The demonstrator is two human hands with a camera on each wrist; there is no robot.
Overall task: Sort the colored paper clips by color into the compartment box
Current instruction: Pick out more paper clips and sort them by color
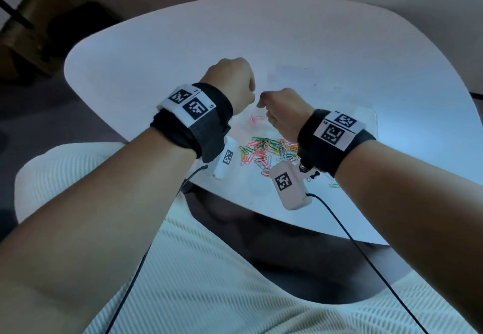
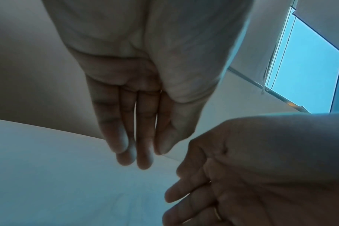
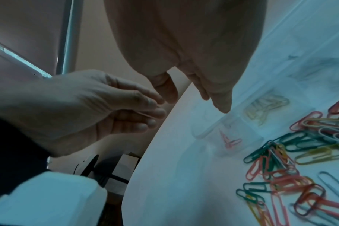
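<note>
A loose pile of coloured paper clips (image 1: 266, 150) lies on the white table (image 1: 183, 46) near its front edge. Behind it stands a clear compartment box (image 3: 209, 130), faint in the head view. One cell holds pink clips (image 3: 230, 140), another yellow clips (image 3: 265, 107). Both hands hover close together above the box. My left hand (image 1: 249, 96) has its thumb against the fingers and pinches a thin pale clip (image 3: 145, 114). My right hand (image 1: 261, 103) is loosely curled, its index fingertip (image 3: 222, 107) pointing down at the box, with nothing seen in it.
Small white sensor units (image 1: 290, 187) with cables hang under each wrist, just above the table's front edge. One green clip (image 1: 334, 185) lies apart at the right. Dark furniture (image 1: 23, 28) stands beyond the table's left side. My lap is below the table.
</note>
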